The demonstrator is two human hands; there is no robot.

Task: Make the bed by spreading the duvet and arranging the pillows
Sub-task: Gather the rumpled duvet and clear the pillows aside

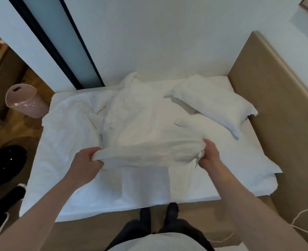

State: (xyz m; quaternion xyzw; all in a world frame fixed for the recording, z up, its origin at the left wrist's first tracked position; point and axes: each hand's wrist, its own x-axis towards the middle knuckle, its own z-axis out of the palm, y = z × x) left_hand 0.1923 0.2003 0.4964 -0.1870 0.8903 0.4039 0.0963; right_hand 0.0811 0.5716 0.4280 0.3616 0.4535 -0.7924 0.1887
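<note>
A white duvet (137, 124) lies bunched and creased across the middle of the bed (62, 201). Its near edge is lifted off the mattress between my two hands. My left hand (87, 163) is closed on the left end of that edge. My right hand (208, 153) grips the gathered right end. One white pillow (211, 104) lies at an angle at the far right of the bed, near the tan headboard (269, 105). A second white pillow or flat cloth (240, 160) lies under my right forearm.
A pink waste bin (25, 101) stands on the wooden floor left of the bed. Dark bags and a shoe (2, 163) sit on the floor at the left. A white cable (301, 225) trails at the lower right. My legs stand at the bed's near edge.
</note>
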